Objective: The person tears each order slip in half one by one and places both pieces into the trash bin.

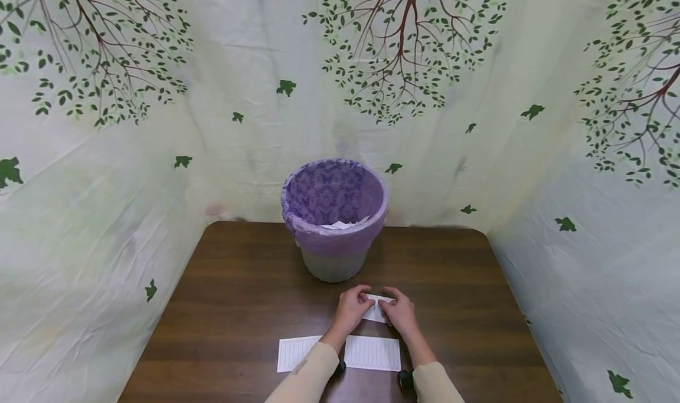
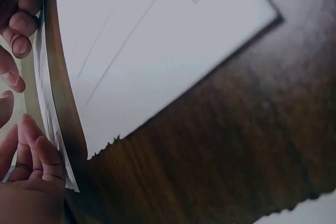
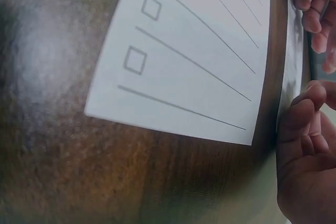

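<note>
A small white piece of paper lies between the two hands, in front of the bin. My left hand pinches it on its left side, thumb against the paper. My right hand pinches it on the right, close beside the left thumb. Seen edge-on, the paper is a thin strip in the left wrist view. Below the hands lies a lined sheet, with checkboxes and one ragged corner showing in the wrist views. Another lined sheet lies to its left, partly under the left forearm.
A grey bin with a purple patterned liner stands at the table's back, white paper inside it. The brown table meets a leaf-printed cloth backdrop behind and at both sides.
</note>
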`<act>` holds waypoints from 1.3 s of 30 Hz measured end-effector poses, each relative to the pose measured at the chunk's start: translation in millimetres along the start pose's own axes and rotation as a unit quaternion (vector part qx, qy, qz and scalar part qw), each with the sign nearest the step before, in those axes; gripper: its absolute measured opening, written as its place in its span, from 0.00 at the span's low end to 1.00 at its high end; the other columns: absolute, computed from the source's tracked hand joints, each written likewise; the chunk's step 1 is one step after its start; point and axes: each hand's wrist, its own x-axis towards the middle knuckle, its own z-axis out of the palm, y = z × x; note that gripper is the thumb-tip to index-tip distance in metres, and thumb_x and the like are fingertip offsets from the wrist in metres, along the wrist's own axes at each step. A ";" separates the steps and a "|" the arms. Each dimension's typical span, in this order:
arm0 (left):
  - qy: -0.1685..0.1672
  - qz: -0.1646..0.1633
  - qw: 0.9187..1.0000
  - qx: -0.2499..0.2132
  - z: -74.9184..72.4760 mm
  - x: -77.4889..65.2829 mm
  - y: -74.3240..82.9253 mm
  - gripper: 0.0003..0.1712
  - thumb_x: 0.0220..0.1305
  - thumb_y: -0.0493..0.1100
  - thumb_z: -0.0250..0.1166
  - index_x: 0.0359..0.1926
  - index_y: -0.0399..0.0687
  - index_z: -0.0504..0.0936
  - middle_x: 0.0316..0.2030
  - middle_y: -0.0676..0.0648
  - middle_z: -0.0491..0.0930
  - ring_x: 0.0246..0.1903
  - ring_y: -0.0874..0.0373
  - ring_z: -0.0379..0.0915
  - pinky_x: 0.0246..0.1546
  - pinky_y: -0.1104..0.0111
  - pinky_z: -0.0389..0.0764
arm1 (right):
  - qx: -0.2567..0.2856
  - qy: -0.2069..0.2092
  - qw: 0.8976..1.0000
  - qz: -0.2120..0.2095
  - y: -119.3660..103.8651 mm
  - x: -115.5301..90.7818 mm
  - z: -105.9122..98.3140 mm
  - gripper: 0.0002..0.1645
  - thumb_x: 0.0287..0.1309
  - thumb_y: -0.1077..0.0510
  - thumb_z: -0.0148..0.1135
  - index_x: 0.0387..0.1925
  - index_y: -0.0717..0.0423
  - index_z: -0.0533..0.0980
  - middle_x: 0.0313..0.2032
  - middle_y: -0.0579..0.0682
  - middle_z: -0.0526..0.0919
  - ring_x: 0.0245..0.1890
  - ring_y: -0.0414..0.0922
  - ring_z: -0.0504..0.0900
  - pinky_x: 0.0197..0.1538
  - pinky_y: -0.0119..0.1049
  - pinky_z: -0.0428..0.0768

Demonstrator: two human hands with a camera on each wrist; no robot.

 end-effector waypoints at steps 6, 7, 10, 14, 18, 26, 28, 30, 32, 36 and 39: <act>-0.005 -0.016 1.000 0.018 1.7 2.9 -0.8 0.18 0.61 0.34 0.76 0.52 0.36 0.88 0.27 0.50 0.82 0.26 0.67 0.70 0.32 0.74 0.75 | -0.066 0.011 0.998 -0.022 -1.6 -0.5 2.4 0.24 0.62 0.61 0.69 0.59 0.63 0.82 0.14 0.43 0.76 0.10 0.38 0.71 0.17 0.32 0.72; -0.008 -0.018 0.999 0.026 2.1 3.1 -0.8 0.18 0.61 0.34 0.77 0.52 0.37 0.88 0.27 0.51 0.81 0.26 0.67 0.69 0.32 0.74 0.75 | -0.077 0.013 0.997 -0.026 -2.0 -1.0 2.9 0.23 0.62 0.61 0.69 0.58 0.64 0.82 0.14 0.43 0.76 0.10 0.37 0.71 0.17 0.33 0.72; -0.015 0.000 0.998 0.062 3.3 2.9 -0.6 0.19 0.58 0.33 0.78 0.51 0.35 0.88 0.25 0.50 0.79 0.25 0.66 0.68 0.31 0.73 0.74 | -0.094 0.019 0.995 -0.034 -2.8 -2.2 4.4 0.21 0.61 0.62 0.70 0.55 0.65 0.83 0.14 0.44 0.77 0.10 0.36 0.71 0.17 0.33 0.71; -0.024 0.033 0.992 0.119 5.1 1.9 -0.2 0.20 0.54 0.33 0.80 0.49 0.35 0.89 0.25 0.50 0.76 0.27 0.62 0.65 0.31 0.70 0.70 | -0.104 0.025 0.994 -0.040 -1.9 -2.7 5.4 0.20 0.59 0.63 0.71 0.54 0.66 0.84 0.14 0.44 0.78 0.10 0.35 0.71 0.17 0.32 0.71; -0.028 0.047 0.987 0.149 6.4 1.5 -0.2 0.19 0.54 0.34 0.80 0.48 0.36 0.89 0.25 0.51 0.73 0.29 0.60 0.64 0.31 0.69 0.68 | -0.111 0.032 0.992 -0.049 -1.3 -2.7 5.7 0.19 0.58 0.64 0.71 0.52 0.66 0.84 0.15 0.45 0.78 0.10 0.35 0.71 0.17 0.32 0.71; -0.022 0.041 0.986 0.161 7.8 -0.1 -0.6 0.14 0.55 0.35 0.80 0.44 0.40 0.91 0.26 0.52 0.72 0.30 0.59 0.66 0.32 0.69 0.69 | -0.115 0.039 0.992 -0.041 -0.9 -2.4 4.9 0.11 0.57 0.64 0.72 0.43 0.64 0.86 0.16 0.45 0.79 0.11 0.36 0.72 0.18 0.31 0.73; -0.021 0.038 0.987 0.154 7.3 -0.9 0.2 0.13 0.56 0.35 0.79 0.43 0.41 0.90 0.26 0.52 0.72 0.30 0.59 0.66 0.32 0.69 0.69 | -0.106 0.038 0.993 -0.040 -0.9 -2.1 4.4 0.09 0.59 0.63 0.71 0.40 0.64 0.85 0.16 0.45 0.79 0.11 0.36 0.73 0.18 0.31 0.73; -0.020 0.033 0.989 0.144 6.7 -1.4 1.1 0.12 0.59 0.36 0.78 0.45 0.41 0.90 0.26 0.51 0.74 0.31 0.59 0.66 0.32 0.69 0.69 | -0.086 0.031 0.995 -0.034 -0.7 -1.9 3.7 0.07 0.61 0.62 0.70 0.38 0.63 0.85 0.16 0.46 0.79 0.11 0.37 0.74 0.18 0.30 0.74; -0.018 0.034 0.990 0.135 6.4 -2.0 1.7 0.12 0.61 0.37 0.77 0.46 0.40 0.90 0.27 0.50 0.75 0.31 0.59 0.67 0.32 0.69 0.70 | -0.058 0.020 0.998 -0.030 0.3 -2.1 3.1 0.06 0.65 0.62 0.68 0.37 0.63 0.85 0.17 0.47 0.80 0.12 0.38 0.75 0.18 0.31 0.75; -0.015 0.036 0.991 0.126 6.3 -2.0 1.5 0.13 0.66 0.39 0.74 0.49 0.40 0.90 0.30 0.47 0.81 0.32 0.57 0.71 0.33 0.67 0.74 | -0.009 0.000 1.000 -0.011 2.7 -2.8 1.3 0.07 0.70 0.62 0.65 0.36 0.63 0.84 0.18 0.49 0.82 0.14 0.39 0.76 0.19 0.30 0.77; -0.015 0.033 0.992 0.125 6.3 -1.6 1.6 0.13 0.67 0.40 0.73 0.51 0.41 0.90 0.32 0.46 0.83 0.33 0.56 0.73 0.36 0.66 0.76 | 0.002 -0.005 1.000 -0.010 4.5 -3.2 0.0 0.07 0.71 0.63 0.65 0.36 0.63 0.84 0.19 0.50 0.82 0.15 0.39 0.76 0.19 0.30 0.77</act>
